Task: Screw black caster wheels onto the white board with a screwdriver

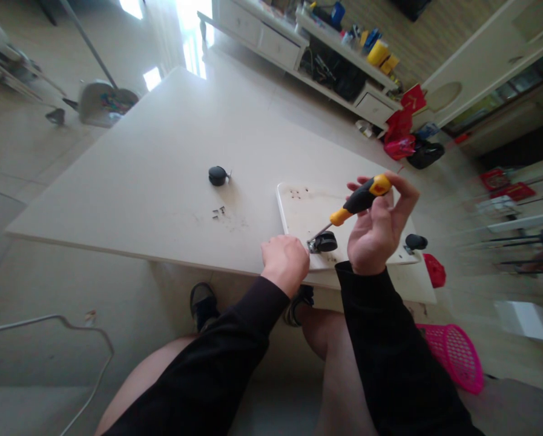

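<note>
My right hand (375, 233) grips a yellow-and-black screwdriver (359, 200) by its handle, held at a slant. Its tip meets the metal mount of a black caster wheel (326, 241) at the near left corner of a white panel (319, 203). Beside that corner, my left hand (286, 259) is closed in a fist; whatever its fingers hold is hidden. A second caster wheel (416, 242) sits at the panel's right end. Left of the panel, a loose caster wheel (217, 175) and several small screws (219, 212) lie on the white table (162, 151).
Screw holes (295, 194) show at the panel's far left corner. A cluttered white cabinet (280, 45) stands beyond the table. On the floor are a pink basket (457, 357) at right, red bags (398, 136) at far right, and a dustpan (94, 103) at far left.
</note>
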Available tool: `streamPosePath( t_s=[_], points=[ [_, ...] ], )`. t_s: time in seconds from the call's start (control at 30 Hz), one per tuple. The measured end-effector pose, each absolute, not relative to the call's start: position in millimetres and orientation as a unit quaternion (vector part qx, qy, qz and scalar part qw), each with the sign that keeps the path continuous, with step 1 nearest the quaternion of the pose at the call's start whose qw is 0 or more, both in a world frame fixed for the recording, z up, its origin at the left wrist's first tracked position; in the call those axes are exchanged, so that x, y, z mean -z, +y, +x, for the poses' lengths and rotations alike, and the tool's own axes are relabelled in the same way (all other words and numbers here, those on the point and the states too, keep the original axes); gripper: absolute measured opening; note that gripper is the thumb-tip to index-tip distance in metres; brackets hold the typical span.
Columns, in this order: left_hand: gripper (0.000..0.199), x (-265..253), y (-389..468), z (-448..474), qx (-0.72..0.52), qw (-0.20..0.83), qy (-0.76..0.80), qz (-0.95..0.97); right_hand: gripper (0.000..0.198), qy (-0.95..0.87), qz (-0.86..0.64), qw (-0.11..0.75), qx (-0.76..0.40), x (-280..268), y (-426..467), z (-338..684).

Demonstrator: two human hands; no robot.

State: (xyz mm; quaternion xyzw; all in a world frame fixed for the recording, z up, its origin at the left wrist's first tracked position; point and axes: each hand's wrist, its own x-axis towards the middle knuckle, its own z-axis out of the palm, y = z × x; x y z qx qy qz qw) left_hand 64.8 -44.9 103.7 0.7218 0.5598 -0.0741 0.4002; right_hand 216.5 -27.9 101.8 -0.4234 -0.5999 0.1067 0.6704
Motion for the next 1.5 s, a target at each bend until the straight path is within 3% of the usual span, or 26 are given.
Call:
streamPosePath(
  t_s=[0.1,0.43,0.63,0.97,1.5],
  points=[
    [0.044,-104,-45,65,0.078,0.397,0.558,0.724,0.034,-0.602,-0.434,0.658,-0.128,-98,-26,222],
    [0.042,-105,-45,65,0.081,0.399,0.554,0.726,0.048,-0.609,-0.435,0.661,-0.047,-104,-24,220],
    [0.043,-106,-45,65,0.083,0.401,0.556,0.723,0.032,-0.607,-0.427,0.667,-0.063,-102,-27,214],
    [0.043,-104,-45,65,0.075,0.401,0.557,0.724,0.034,-0.619,-0.410,0.665,-0.086,-98,-22,224],
    [0.043,-107,-45,65,0.083,0.403,0.552,0.725,0.051,-0.589,-0.461,0.664,-0.010,-109,-24,213]
  ],
)
